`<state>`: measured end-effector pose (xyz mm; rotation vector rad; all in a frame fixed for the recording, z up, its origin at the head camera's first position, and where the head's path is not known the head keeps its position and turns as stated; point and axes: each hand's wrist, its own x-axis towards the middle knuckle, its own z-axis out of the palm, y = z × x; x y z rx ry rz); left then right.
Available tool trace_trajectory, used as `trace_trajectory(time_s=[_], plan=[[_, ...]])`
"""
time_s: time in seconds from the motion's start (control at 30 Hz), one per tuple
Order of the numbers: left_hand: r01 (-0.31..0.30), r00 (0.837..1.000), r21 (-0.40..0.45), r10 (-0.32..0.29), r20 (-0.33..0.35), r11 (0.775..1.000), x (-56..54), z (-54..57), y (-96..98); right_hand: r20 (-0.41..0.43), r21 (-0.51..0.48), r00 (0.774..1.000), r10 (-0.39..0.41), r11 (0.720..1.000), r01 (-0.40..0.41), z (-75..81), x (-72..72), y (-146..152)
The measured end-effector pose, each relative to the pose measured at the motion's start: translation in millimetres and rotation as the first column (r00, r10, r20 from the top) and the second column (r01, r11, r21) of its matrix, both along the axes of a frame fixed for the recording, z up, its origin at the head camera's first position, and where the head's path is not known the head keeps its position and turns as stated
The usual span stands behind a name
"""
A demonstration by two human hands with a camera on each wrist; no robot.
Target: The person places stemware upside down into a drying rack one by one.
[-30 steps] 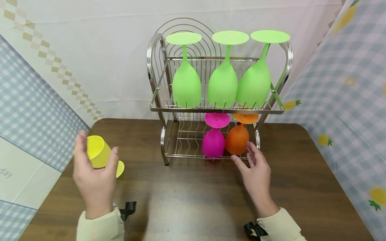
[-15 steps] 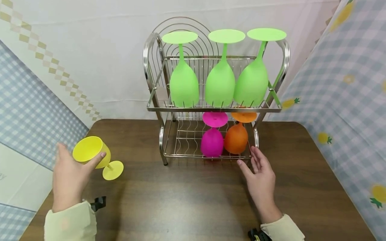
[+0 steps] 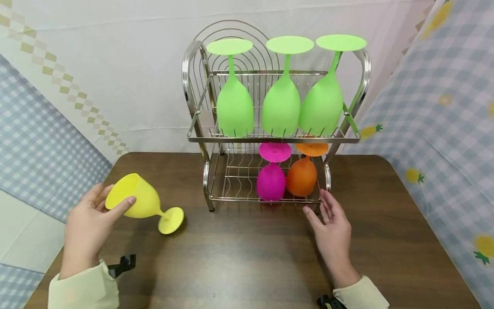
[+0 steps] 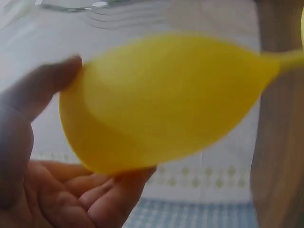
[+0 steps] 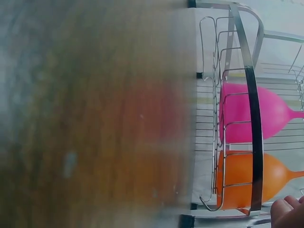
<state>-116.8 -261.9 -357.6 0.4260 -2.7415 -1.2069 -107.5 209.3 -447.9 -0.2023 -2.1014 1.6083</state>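
Observation:
A yellow goblet (image 3: pixel 140 198) lies tipped in my left hand (image 3: pixel 86 223), its mouth to the left and its foot to the right, low over the table. In the left wrist view, the thumb (image 4: pixel 61 73) is at the rim and the other fingers curl under the bowl of the goblet (image 4: pixel 166 104). My right hand (image 3: pixel 332 231) is beside the lower right front corner of the metal dish rack (image 3: pixel 274 140); whether it touches the wire I cannot tell. An orange goblet (image 3: pixel 302 178) and a magenta goblet (image 3: pixel 271 182) stand upside down on the rack's lower shelf.
Three green goblets (image 3: pixel 235 107) stand upside down on the upper shelf. The rack stands toward the back of the brown wooden table (image 3: pixel 239 253). White cloth (image 3: pixel 154 64) hangs behind, with checked cloth (image 3: pixel 436 128) at the sides.
My left hand has come down to the left and taken hold of the yellow goblet, which has swung its foot to the right. My right hand has drawn slightly away from the orange goblet.

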Motion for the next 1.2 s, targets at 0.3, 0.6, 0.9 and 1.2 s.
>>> trace_trajectory(time_s=[0.3, 0.6, 0.9, 1.2], plan=[[0.307, 0.950, 0.631, -0.185, -0.252, 0.713, -4.8, -7.8, 29.7, 0.007, -0.027, 1.000, 0.021, 0.999, -0.021, -6.3, 1.9, -6], [0.442, 0.896, 0.852, -0.174, -0.408, 0.279, -14.0, -29.0, 95.8, -0.003, -0.107, 0.997, 0.077, 0.991, -0.077, -9.0, 5.5, -15], [0.402, 0.907, 0.916, -0.135, -0.400, -0.016, -9.4, -46.5, 168.3, 0.022, -0.222, 0.987, 0.156, 0.964, -0.148, -9.3, 8.5, -36], [0.246, 0.937, 0.922, -0.170, -0.305, -0.299, 4.2, -50.3, 227.3, 0.006, -0.362, 0.962, 0.274, 0.897, -0.254, 3.4, 16.2, -58]])
